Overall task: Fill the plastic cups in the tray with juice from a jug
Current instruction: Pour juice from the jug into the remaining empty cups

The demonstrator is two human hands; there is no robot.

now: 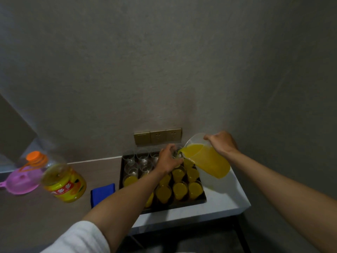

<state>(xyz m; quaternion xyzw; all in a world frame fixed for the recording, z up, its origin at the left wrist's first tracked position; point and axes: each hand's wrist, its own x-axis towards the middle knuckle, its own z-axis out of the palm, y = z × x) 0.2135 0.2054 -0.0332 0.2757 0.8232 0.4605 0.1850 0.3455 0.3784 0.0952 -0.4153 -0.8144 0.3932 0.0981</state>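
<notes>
right hand (pixel 221 143) gripping jug (pixel 207 161), pouring | left hand (pixel 168 158) holding cup (pixel 177 155) at tray's (pixel 202 199) 12 o'clock | near cups already full, about six at 10 o'clock still waiting empty

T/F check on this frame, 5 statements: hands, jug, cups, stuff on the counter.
1. The right hand tilts the jug, spout toward a cup. True.
2. The left hand rests flat on the counter. False: its fingers curl round a cup at the back of the tray, by the spout.
3. Every cup in the tray holds juice. False: the back-left cups are clear and empty.
4. A blue cloth lies left of the tray. True.
5. The bottle has a blue cap. False: its cap is orange.
</notes>
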